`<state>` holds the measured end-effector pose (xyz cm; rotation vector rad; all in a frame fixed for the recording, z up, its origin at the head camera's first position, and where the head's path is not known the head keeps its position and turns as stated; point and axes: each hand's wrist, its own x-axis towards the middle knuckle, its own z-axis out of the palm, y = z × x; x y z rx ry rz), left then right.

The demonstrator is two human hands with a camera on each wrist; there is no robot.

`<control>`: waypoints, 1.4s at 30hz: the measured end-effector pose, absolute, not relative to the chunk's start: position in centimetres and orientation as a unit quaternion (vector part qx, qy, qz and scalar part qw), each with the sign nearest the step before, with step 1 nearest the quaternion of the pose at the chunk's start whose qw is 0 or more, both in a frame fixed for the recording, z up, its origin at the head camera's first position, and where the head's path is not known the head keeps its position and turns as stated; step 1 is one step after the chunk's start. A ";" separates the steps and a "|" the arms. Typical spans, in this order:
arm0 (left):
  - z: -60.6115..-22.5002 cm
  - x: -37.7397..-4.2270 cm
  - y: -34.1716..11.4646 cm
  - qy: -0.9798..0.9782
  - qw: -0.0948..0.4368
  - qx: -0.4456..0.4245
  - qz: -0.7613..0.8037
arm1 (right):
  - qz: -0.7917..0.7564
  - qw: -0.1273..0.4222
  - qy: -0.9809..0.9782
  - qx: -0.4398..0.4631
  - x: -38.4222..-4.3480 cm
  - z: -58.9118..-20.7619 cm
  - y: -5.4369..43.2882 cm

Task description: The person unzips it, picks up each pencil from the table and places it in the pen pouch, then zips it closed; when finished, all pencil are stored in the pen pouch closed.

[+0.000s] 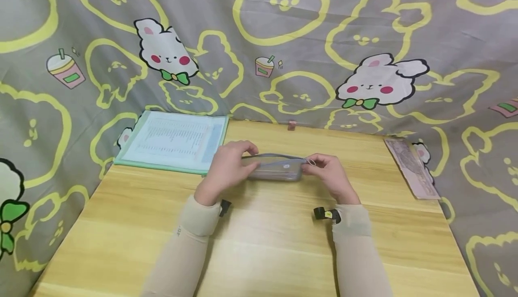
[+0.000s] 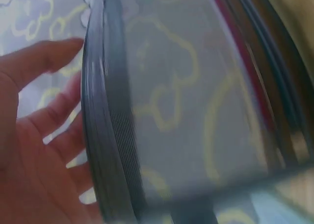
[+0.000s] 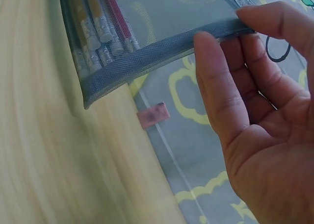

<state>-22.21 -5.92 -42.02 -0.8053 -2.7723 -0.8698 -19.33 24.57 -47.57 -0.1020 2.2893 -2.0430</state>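
Observation:
A see-through grey mesh pencil case (image 1: 275,173) with a zip edge is held up over the wooden table, with several pencils (image 3: 93,28) inside. My left hand (image 1: 228,164) holds its left end, the thumb in front and the fingers behind. In the left wrist view, that thumb and the fingertips meet the dark zip edge (image 2: 108,116). With thumb and fingers, my right hand (image 1: 329,173) pinches the right upper corner. A small ring (image 3: 278,50) hangs by the right fingers.
A green-edged clear folder (image 1: 174,142) with a printed sheet lies at the back left. A banknote-like paper (image 1: 410,166) lies at the right edge. A small pink piece (image 1: 291,126) sits at the back edge, by the patterned curtain (image 1: 303,23) that encloses the table.

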 end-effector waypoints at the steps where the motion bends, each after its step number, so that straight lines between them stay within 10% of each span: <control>1: -41.8 -22.1 -5.1 -0.919 0.070 -0.273 -0.276 | -0.667 0.038 0.743 -0.034 -19.3 -47.6 24.5; 24: -39.0 -23.7 5.2 -0.895 -0.030 -0.434 -0.098 | -0.609 0.034 0.791 -0.054 -19.5 -47.8 24.1; 42: -39.5 -22.7 4.0 -0.923 -0.045 -0.241 -0.295 | -0.583 0.007 0.812 -0.036 -19.1 -47.2 24.1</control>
